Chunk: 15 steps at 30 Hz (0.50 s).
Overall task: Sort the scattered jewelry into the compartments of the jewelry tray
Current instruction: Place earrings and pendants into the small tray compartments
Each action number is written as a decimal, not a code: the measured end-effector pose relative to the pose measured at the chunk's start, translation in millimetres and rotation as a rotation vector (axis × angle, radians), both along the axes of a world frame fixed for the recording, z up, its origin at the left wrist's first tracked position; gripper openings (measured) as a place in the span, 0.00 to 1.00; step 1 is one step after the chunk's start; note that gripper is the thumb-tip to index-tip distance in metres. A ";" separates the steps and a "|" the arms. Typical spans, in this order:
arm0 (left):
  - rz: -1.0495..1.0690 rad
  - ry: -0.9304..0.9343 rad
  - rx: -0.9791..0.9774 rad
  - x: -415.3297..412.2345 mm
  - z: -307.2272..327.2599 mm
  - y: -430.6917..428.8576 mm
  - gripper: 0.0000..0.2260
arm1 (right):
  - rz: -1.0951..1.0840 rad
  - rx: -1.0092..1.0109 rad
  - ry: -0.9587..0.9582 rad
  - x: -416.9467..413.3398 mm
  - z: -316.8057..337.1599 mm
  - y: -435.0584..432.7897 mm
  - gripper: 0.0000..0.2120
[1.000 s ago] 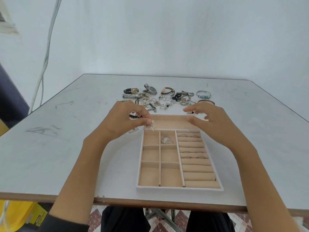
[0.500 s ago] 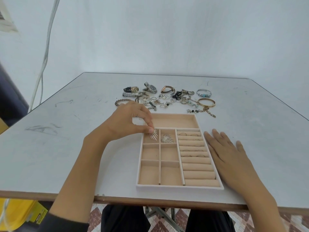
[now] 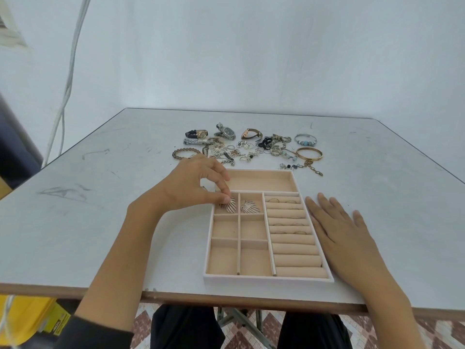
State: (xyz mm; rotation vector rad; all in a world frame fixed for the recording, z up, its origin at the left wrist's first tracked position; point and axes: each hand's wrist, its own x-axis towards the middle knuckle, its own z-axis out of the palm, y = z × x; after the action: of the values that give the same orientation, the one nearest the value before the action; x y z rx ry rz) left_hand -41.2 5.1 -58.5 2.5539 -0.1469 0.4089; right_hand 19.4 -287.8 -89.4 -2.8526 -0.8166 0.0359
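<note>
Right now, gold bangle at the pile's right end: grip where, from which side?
The gold bangle lies flat; bare table on its right, other pieces crowd its left, a chain trails nearward. Likely pinch the right rim from above, one finger inside the hoop.

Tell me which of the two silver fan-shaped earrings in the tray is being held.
The left earring, pinched at its top by the left hand; the right earring lies untouched beside it.

The person wears a dark sleeve (image 3: 100,335) that ends near the elbow of the left arm, leaving the forearm bare down to the left hand (image 3: 196,185). The right forearm and right hand (image 3: 339,230) are bare too. Black trousers (image 3: 187,326) cover both thighs.
</note>
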 end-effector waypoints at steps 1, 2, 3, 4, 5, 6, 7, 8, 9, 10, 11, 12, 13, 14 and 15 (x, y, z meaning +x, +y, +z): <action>-0.001 0.001 0.003 -0.1 0.1 -0.1 0.15 | 0.000 -0.005 -0.001 -0.2 -0.2 0.2 0.42; -0.002 0.002 0.005 -0.2 0.3 0.2 0.15 | -0.003 -0.008 -0.001 0.2 -0.7 0.0 0.43; -0.002 0.006 0.006 -0.2 0.3 0.3 0.15 | -0.004 -0.010 -0.004 0.6 -0.9 -0.2 0.44; -0.001 0.012 0.005 -0.5 0.3 0.3 0.15 | -0.004 -0.013 -0.008 0.9 -1.1 -0.3 0.44; 0.002 0.019 0.002 -0.6 0.2 0.3 0.15 | -0.003 -0.014 -0.011 0.8 -1.0 -0.3 0.44; 0.004 0.025 -0.003 -0.7 0.0 0.2 0.15 | -0.003 -0.009 -0.012 0.7 -1.0 -0.4 0.44; 0.006 0.030 -0.008 -0.5 -0.2 0.0 0.15 | -0.004 -0.005 -0.011 0.7 -1.0 -0.4 0.44; 0.006 0.033 -0.011 -0.4 -0.4 -0.1 0.15 | -0.004 -0.005 -0.008 0.5 -0.5 -0.3 0.44; 0.004 0.038 -0.013 -0.4 -0.4 -0.1 0.15 | -0.003 -0.012 -0.006 0.4 -0.5 -0.4 0.44; 0.003 0.044 -0.013 -0.4 -0.4 -0.3 0.15 | -0.001 -0.017 -0.006 0.4 -0.3 -0.3 0.44; 0.000 0.048 -0.011 -0.8 0.0 -0.5 0.15 | -0.001 -0.017 -0.005 0.2 0.2 0.0 0.43; -0.003 0.053 -0.009 -0.9 0.2 -0.8 0.14 | -0.002 -0.014 -0.003 0.1 0.4 0.1 0.42; -0.005 0.057 -0.012 -1.3 0.5 -1.2 0.11 | -0.005 -0.004 0.003 -0.2 1.2 0.3 0.40; -0.008 0.062 -0.019 -1.8 0.8 -1.3 0.08 | -0.010 0.007 0.013 -0.7 1.8 0.4 0.37; -0.011 0.065 -0.025 -2.2 1.2 -1.7 0.06 | -0.011 0.015 0.020 -1.3 2.6 0.7 0.36</action>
State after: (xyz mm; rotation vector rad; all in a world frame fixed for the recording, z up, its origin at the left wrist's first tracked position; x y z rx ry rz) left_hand -43.4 3.4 -57.3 2.5376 -0.1311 0.3217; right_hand 18.1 -287.1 -86.9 -2.8374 -0.7935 0.0569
